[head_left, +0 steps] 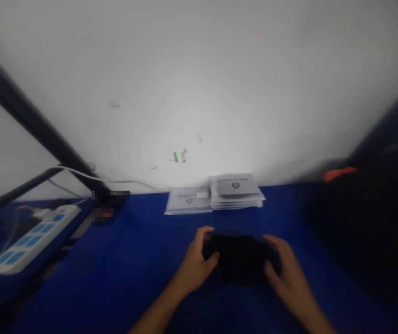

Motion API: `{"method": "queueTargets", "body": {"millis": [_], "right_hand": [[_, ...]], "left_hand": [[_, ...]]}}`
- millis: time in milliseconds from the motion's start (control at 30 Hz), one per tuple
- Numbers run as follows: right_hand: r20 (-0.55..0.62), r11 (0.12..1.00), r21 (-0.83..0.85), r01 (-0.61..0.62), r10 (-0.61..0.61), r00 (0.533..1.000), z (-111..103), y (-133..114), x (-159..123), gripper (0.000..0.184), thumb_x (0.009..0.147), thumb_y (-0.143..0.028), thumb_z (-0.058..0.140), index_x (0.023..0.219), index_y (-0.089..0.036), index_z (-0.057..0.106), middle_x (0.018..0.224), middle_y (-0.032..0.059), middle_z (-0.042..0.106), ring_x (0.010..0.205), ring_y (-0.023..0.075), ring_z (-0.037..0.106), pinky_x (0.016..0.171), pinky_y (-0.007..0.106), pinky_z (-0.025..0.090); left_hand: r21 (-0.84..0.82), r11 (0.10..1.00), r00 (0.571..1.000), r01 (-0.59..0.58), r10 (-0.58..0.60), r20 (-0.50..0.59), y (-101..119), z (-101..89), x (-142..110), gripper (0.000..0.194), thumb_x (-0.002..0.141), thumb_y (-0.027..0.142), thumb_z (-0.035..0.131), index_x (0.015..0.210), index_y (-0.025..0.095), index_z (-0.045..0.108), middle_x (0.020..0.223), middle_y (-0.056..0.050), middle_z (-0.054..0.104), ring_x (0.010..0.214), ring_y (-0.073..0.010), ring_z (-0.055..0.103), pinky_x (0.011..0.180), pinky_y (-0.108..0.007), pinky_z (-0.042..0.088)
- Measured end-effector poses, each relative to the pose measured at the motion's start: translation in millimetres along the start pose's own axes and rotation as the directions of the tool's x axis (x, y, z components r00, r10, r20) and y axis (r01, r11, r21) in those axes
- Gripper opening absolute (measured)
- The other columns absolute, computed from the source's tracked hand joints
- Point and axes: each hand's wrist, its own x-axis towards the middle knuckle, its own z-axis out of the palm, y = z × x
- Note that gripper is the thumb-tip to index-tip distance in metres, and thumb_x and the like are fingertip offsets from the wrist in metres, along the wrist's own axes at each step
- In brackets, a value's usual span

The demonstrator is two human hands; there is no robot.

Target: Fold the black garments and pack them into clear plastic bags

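A black, roughly rectangular item [242, 260] lies between my hands just above or on the blue tabletop; blur and darkness hide what kind of thing it is. Its left end is gripped by my left hand [200, 260], thumb on the near side and fingers round the edge. My right hand [284, 264] grips the right end in the same way. Beyond it, against the wall, stands a stack of flat packets [236, 188] in clear plastic with grey printed fronts. Beside that stack on the left lies a lower, similar packet [189, 202].
A white power strip [35, 241] with blue sockets lies at the left, and a white cable [115, 180] runs along the wall. Dark frame bars [28, 106] slope down at the left. An orange object [340, 174] sits at the right beside a large black area.
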Motion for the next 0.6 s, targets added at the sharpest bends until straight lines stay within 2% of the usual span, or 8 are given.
{"method": "queueTargets", "body": {"millis": [67, 133, 167, 233, 333, 367, 467, 600], "right_hand": [[0.028, 0.991, -0.108, 0.085, -0.083, 0.996, -10, -18, 19, 0.057, 0.084, -0.034, 0.059, 0.137, -0.023, 0.044, 0.136, 0.0130, 0.051, 0.129, 0.0319, 0.046, 0.109, 0.053, 0.035], [0.228, 0.985, -0.056, 0.163, -0.146, 0.963, -16, -43, 43, 0.071, 0.081, -0.039, 0.066, 0.144, -0.024, 0.037, 0.142, 0.0134, 0.047, 0.131, 0.0321, 0.044, 0.109, 0.050, 0.036], [0.362, 0.981, 0.009, 0.193, -0.183, 0.914, -16, -54, 57, 0.076, 0.077, -0.042, 0.070, 0.144, -0.024, 0.039, 0.141, 0.0137, 0.049, 0.128, 0.0325, 0.048, 0.107, 0.048, 0.038], [0.611, 0.970, 0.176, 0.171, -0.243, 0.753, -8, -69, 83, 0.080, 0.066, -0.042, 0.080, 0.137, -0.020, 0.050, 0.128, 0.0137, 0.061, 0.115, 0.0326, 0.058, 0.101, 0.043, 0.044], [0.854, 0.943, 0.317, -0.102, -0.237, 0.463, 20, -67, 108, 0.051, 0.063, -0.036, 0.083, 0.110, -0.018, 0.069, 0.096, 0.0042, 0.073, 0.090, 0.0259, 0.067, 0.085, 0.036, 0.052], [0.869, 0.915, 0.345, -0.207, -0.228, 0.438, 31, -61, 111, 0.048, 0.060, -0.033, 0.084, 0.104, -0.018, 0.071, 0.094, 0.0023, 0.073, 0.089, 0.0247, 0.067, 0.085, 0.035, 0.052], [0.864, 0.741, 0.418, -0.526, -0.146, 0.481, 57, -41, 104, 0.050, 0.058, -0.026, 0.086, 0.104, -0.017, 0.071, 0.094, 0.0016, 0.073, 0.091, 0.0222, 0.067, 0.086, 0.033, 0.051], [0.844, 0.548, 0.457, -0.700, -0.020, 0.535, 68, -32, 89, 0.054, 0.058, -0.020, 0.087, 0.109, -0.017, 0.069, 0.104, 0.0057, 0.073, 0.096, 0.0229, 0.069, 0.088, 0.034, 0.052]], "left_hand": [[-0.012, 0.995, 0.994, -0.104, 0.104, 0.022, 9, -6.7, 0, 0.052, 0.083, 0.019, 0.058, 0.131, 0.026, 0.040, 0.108, -0.005, 0.058, 0.099, -0.0190, 0.059, 0.090, -0.035, 0.048], [0.008, 0.972, 0.968, -0.237, 0.235, 0.092, 23, -14.2, 2, 0.052, 0.081, 0.017, 0.059, 0.129, 0.026, 0.043, 0.110, -0.004, 0.058, 0.100, -0.0185, 0.059, 0.090, -0.033, 0.049], [0.021, 0.951, 0.944, -0.310, 0.304, 0.130, 30, -18.1, 4, 0.051, 0.080, 0.016, 0.059, 0.128, 0.026, 0.045, 0.111, -0.004, 0.058, 0.100, -0.0184, 0.058, 0.090, -0.033, 0.049], [0.046, 0.901, 0.894, -0.431, 0.419, 0.160, 41, -26.3, 11, 0.050, 0.080, 0.016, 0.060, 0.126, 0.027, 0.048, 0.113, -0.004, 0.058, 0.102, -0.0186, 0.058, 0.091, -0.031, 0.049], [0.059, 0.884, 0.884, -0.464, 0.457, 0.100, 37, -40.0, 30, 0.049, 0.082, 0.020, 0.061, 0.128, 0.026, 0.047, 0.109, -0.004, 0.058, 0.098, -0.0175, 0.060, 0.087, -0.030, 0.050], [0.057, 0.896, 0.897, -0.441, 0.437, 0.066, 29, -45.3, 38, 0.047, 0.084, 0.023, 0.061, 0.128, 0.025, 0.046, 0.106, -0.004, 0.059, 0.094, -0.0166, 0.061, 0.085, -0.029, 0.051], [0.143, 0.919, 0.920, -0.369, 0.383, -0.089, -7, -64.2, 64, 0.027, 0.092, 0.029, 0.051, 0.118, 0.020, 0.051, 0.097, -0.004, 0.062, 0.088, -0.0158, 0.063, 0.083, -0.030, 0.052], [0.590, 0.776, 0.942, -0.222, 0.327, -0.076, -54, -88.4, 90, 0.028, 0.089, 0.027, 0.053, 0.115, 0.017, 0.058, 0.127, -0.013, 0.057, 0.122, -0.0255, 0.052, 0.105, -0.042, 0.041]]}}
